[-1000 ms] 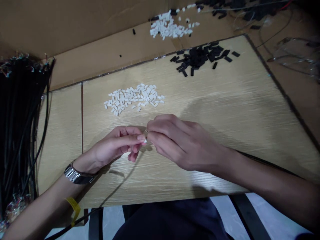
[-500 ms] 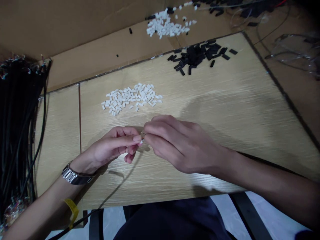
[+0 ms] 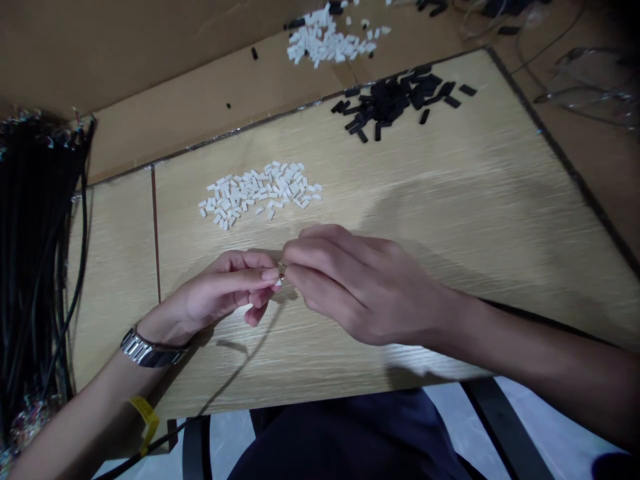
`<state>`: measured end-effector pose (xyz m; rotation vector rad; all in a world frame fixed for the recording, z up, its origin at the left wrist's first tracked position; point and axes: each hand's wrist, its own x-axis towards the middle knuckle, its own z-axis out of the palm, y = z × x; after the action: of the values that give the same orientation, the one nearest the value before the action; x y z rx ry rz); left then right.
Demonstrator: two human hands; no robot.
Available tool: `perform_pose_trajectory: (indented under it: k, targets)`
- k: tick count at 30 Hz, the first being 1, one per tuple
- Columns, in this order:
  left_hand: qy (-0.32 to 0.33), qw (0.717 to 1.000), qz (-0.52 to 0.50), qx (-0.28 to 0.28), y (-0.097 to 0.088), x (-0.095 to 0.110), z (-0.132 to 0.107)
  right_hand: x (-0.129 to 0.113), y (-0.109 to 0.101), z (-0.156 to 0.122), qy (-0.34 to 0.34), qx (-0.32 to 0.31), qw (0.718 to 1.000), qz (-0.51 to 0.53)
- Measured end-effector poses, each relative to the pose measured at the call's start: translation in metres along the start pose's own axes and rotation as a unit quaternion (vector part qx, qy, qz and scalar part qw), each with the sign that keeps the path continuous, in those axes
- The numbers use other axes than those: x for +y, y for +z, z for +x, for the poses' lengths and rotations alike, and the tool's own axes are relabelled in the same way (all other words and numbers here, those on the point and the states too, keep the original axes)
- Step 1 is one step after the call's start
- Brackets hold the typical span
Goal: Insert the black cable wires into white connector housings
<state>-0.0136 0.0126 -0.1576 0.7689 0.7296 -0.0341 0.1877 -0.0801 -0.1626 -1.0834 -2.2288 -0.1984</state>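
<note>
My left hand pinches a small white block between thumb and forefinger, and only a corner of it shows. Close against it, my right hand is closed with its fingertips together on a thin wire end. Most of that wire is hidden by the fingers. Both hands meet just above the wooden board. A black cable with a yellow tag comes up from the lower left, beneath my left forearm. Its line thins out toward the hands, and I cannot tell where it ends.
A pile of small white pieces lies on the wooden board beyond my hands. Farther back are black pieces and another white pile on cardboard. A thick bundle of black cables hangs at the left.
The whole view has shifted slightly. Both hands keep the same pinch, with the white block and wire end still close together.
</note>
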Motion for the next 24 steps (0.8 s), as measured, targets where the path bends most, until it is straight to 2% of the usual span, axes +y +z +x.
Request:
perform_pose_trajectory:
  k: [5,11,24]
  targets:
    - [-0.004,1.000,-0.006,-0.009,-0.0016,0.0014,0.0002,-0.0006,0.0006,-0.0004,-0.001,0.006,1.000,0.006]
    - [-0.005,0.999,0.003,-0.045,-0.0075,0.0010,-0.0001,-0.0014,0.0014,-0.0022,-0.009,0.022,1.000,0.014]
    - [-0.007,0.998,0.047,-0.047,-0.0090,0.0016,-0.0010,-0.0027,0.0002,-0.0043,-0.006,0.004,1.000,0.030]
